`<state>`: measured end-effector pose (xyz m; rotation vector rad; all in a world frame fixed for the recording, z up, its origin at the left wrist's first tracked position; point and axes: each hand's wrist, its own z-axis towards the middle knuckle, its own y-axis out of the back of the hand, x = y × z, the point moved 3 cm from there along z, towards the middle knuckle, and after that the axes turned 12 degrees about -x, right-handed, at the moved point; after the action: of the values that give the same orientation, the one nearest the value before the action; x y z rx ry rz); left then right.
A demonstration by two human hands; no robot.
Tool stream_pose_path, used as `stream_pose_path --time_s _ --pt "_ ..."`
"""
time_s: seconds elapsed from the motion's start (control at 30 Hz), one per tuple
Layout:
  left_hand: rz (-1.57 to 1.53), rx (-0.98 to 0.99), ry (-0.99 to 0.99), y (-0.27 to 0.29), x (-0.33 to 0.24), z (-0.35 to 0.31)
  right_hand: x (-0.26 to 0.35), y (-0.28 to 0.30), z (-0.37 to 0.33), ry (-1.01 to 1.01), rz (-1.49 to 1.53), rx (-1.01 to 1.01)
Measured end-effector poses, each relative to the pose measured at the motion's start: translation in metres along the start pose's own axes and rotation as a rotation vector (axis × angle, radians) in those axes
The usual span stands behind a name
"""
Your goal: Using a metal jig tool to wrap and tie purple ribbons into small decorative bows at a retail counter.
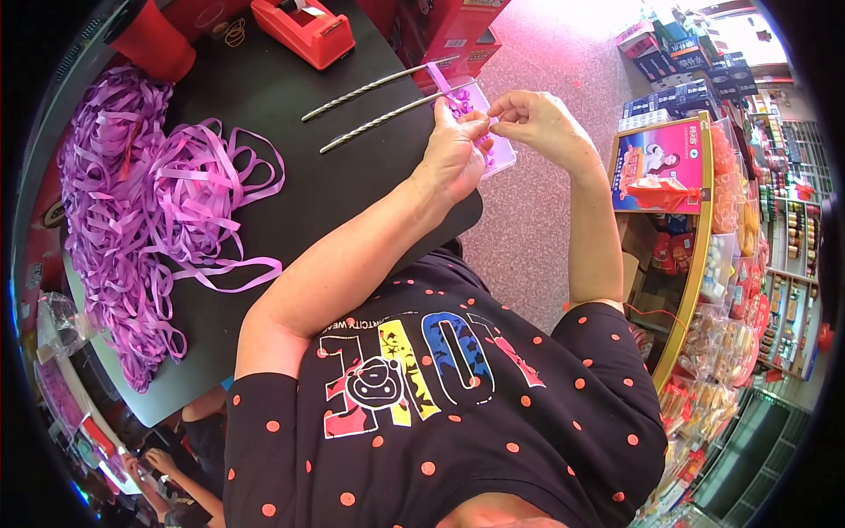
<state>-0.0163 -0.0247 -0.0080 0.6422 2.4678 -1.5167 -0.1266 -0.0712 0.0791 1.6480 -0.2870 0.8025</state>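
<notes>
My left hand (456,151) and my right hand (547,130) meet fingertip to fingertip at the table's far right edge. Both are pinched closed, and whatever sits between the fingers is too small to make out. Just beneath them is a pale, see-through plastic box (503,160) with small purple pieces in it, partly covered by my hands. Two twisted metal rods (354,99) lie side by side, pointing toward the box. A short purple ribbon strip (437,77) spans the rods near their right ends, close to my left thumb.
A big heap of purple ribbon (114,202) covers the table's left side. A red tape dispenser (308,33) and a red cup (151,42) stand at the back of the dark table (352,185). Shelves and a display case (662,172) line the right. Another person's arms (167,471) show at lower left.
</notes>
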Motion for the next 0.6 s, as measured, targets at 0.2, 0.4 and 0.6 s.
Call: stream_pose_path --time_s 0.2,0.4,0.6 --pt "0.004 0.016 -0.008 0.002 0.001 0.002 -0.021 0.001 0.001 -0.006 0.123 -0.025" --pt "-0.050 0.059 -0.011 0.005 0.001 0.006 -0.018 -0.005 -0.013 -0.128 0.427 -0.108" --pt "-0.063 0.060 -0.014 0.002 -0.001 0.003 -0.041 -0.031 -0.022 -0.218 0.808 -0.123"
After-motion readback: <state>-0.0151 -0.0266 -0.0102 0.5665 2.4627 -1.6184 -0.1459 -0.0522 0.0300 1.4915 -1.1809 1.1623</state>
